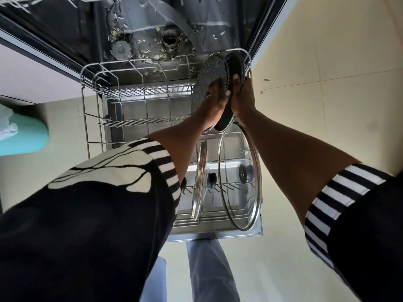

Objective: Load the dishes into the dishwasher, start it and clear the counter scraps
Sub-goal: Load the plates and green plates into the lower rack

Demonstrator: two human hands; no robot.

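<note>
The dishwasher's lower rack point(91, 75) is pulled out over the open door point(218, 233). At the rack's far right, my left hand point(214, 99) grips a dark speckled pan point(207, 79) held on edge. Right beside it, my right hand point(243, 97) holds a second dark pan point(234, 68), also on edge. Two glass lids stand in the near part of the rack: a small one point(199, 184) and a large one point(239, 182) with black knobs.
Food scraps litter the dishwasher's tub floor point(152, 40) behind the rack. The rack's left and middle rows of tines hold nothing. A teal object point(24, 136) sits on the floor at left. Pale tiled floor point(327, 83) lies to the right.
</note>
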